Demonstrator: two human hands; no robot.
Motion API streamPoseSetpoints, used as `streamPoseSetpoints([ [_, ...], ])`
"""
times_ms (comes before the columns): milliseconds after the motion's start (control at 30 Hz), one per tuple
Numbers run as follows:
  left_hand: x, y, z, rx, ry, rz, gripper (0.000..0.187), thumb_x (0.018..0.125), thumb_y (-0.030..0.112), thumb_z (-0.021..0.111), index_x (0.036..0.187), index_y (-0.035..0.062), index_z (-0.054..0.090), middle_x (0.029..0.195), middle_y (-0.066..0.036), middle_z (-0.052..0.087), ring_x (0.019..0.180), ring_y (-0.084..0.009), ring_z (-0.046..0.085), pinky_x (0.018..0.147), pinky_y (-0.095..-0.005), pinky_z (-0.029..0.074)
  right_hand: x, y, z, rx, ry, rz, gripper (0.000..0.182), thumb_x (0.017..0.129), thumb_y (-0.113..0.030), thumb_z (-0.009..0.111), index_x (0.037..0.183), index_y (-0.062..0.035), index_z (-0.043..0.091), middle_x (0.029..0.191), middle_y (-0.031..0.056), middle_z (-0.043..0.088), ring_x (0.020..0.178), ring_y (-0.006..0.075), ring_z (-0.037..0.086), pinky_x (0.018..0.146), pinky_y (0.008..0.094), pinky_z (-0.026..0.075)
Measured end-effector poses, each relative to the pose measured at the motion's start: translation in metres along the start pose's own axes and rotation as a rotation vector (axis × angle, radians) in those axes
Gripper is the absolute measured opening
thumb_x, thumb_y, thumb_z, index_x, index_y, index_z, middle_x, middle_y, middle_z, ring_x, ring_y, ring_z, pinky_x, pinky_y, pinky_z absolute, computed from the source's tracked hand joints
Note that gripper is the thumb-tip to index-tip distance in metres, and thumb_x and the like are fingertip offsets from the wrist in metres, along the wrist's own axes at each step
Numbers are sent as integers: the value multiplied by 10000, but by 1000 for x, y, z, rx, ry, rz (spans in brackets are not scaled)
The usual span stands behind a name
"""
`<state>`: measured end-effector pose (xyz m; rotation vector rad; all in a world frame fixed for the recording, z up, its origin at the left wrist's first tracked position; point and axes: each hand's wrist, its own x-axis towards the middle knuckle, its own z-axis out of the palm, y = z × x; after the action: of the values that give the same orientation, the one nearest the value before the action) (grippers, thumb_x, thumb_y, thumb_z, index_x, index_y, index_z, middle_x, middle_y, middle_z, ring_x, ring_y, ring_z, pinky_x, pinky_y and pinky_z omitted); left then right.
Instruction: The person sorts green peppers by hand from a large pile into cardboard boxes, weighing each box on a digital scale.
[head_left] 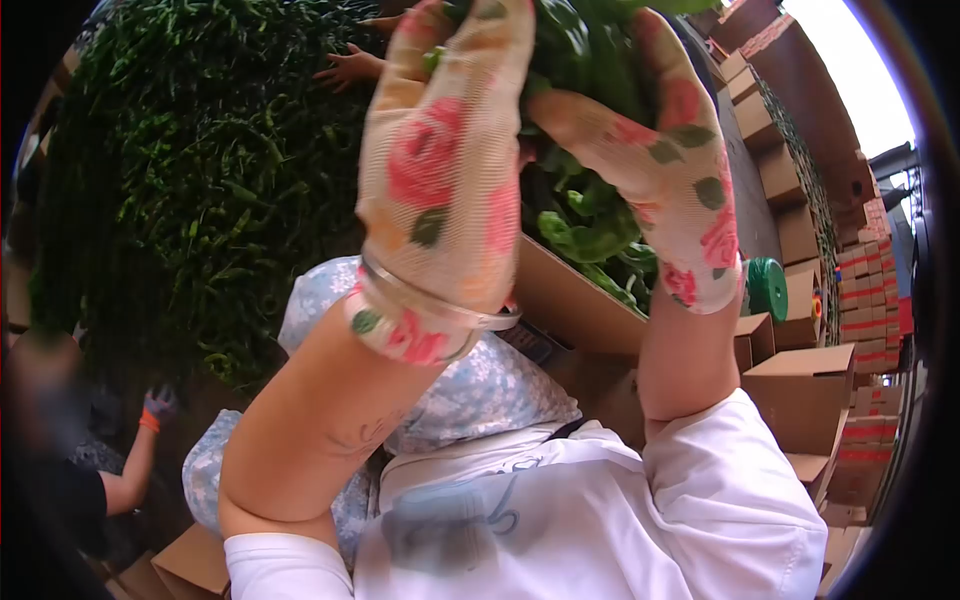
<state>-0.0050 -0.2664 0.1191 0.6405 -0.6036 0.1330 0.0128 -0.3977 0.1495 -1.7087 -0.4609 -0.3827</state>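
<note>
Heap of green peppers (200, 180): filled the left and upper view, its edges lost in the dark rim of the lens; single pods hard to separate. Stacked cardboard boxes (800, 230): ran along the right side, red bands on the farther ones, printing too small to read. Open cardboard box (570, 300): lay tilted beneath the hands, holding green peppers (585, 225), its lower part hidden behind the forearms. Left hand (445, 170): in a rose-patterned glove, raised with the back toward the camera, fingers curled together over a clump of peppers at the top edge, fingertips cut off by the frame. Right hand (670, 160): same glove, palm turned inward, fingers stretched up and pressed against the same clump, tips partly out of view. Another person's bare hand (350, 68): rested on the heap at top. A third person's gloved hand (158, 403): at lower left, blurred. Green roll (768, 288): beside the right wrist, nature unclear.
</note>
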Motion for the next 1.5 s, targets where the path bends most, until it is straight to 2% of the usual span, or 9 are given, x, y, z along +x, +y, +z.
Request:
streamPoseSetpoints([
  [200, -4, -85, -7, 464, 132, -803, 318, 905, 249, 592, 1152, 51, 553, 1073, -52, 593, 978, -164, 584, 767, -364, 537, -73, 29, -146, -749, -272, 458, 634, 739, -278, 744, 1277, -37, 512, 1155, 148, 562, 1042, 213, 559, 867, 310, 459],
  [333, 3, -43, -28, 834, 137, -549, 410, 932, 270, 550, 1260, 30, 500, 1206, -98, 553, 1090, -186, 555, 835, -317, 517, -110, 21, -208, -470, -125, 540, 507, 847, -290, 656, 1279, -52, 539, 1038, 33, 624, 898, 91, 571, 800, 225, 451],
  [533, 21, -11, -88, 1028, 323, -707, 433, 942, 334, 542, 1292, 83, 498, 1276, -83, 536, 1153, -186, 532, 924, -335, 449, -153, 15, -272, -595, 202, 588, 288, 904, -304, 600, 1010, -42, 652, 793, -53, 611, 719, 11, 548, 592, 177, 399],
  [767, 47, -69, -96, 1450, -85, -921, 559, 912, 452, 553, 1341, 105, 464, 1307, -74, 521, 1186, -194, 506, 965, -304, 395, -184, 48, -275, -1056, 114, 835, 392, 875, -431, 623, 754, -59, 622, 589, -39, 374, 538, 48, 358, 494, 226, 284],
  [833, 46, -86, -95, 1592, -354, -703, 600, 904, 490, 545, 1341, 87, 460, 1279, -85, 543, 1183, -188, 504, 977, -300, 388, -186, 51, -270, -1051, 110, 804, 401, 874, -420, 625, 747, -40, 602, 587, -39, 376, 540, 57, 372, 501, 239, 304],
  [1033, 36, -114, -88, 1824, -408, -819, 654, 869, 593, 512, 1201, 32, 564, 1059, -111, 631, 960, -200, 596, 848, -320, 461, -149, 52, -222, -988, -166, 342, 418, 855, -368, 643, 1091, -25, 606, 929, 90, 619, 852, 180, 604, 752, 289, 470],
  [1167, 21, -115, -88, 1942, -501, -829, 445, 915, 441, 501, 1022, 24, 615, 818, -114, 636, 751, -242, 594, 734, -356, 466, -126, 95, -152, -1149, -550, 216, 808, 791, -437, 685, 1435, -114, 319, 1418, 292, 317, 1271, 437, 386, 1039, 428, 352],
  [1367, 17, -112, -83, 1914, -470, -805, 359, 919, 328, 507, 1089, 31, 617, 945, -178, 661, 887, -330, 628, 789, -395, 478, -104, 112, -121, -1038, -810, 10, 707, 806, -287, 638, 1439, -215, 329, 1404, 248, 335, 1251, 386, 416, 985, 443, 390],
  [1500, 18, -115, -74, 1902, -445, -932, 338, 914, 303, 522, 1095, 36, 620, 956, -173, 663, 894, -331, 627, 798, -393, 479, -121, 99, -188, -1213, -695, 449, 703, 811, -270, 633, 1439, -204, 325, 1339, 233, 421, 1231, 345, 447, 1001, 405, 385],
])
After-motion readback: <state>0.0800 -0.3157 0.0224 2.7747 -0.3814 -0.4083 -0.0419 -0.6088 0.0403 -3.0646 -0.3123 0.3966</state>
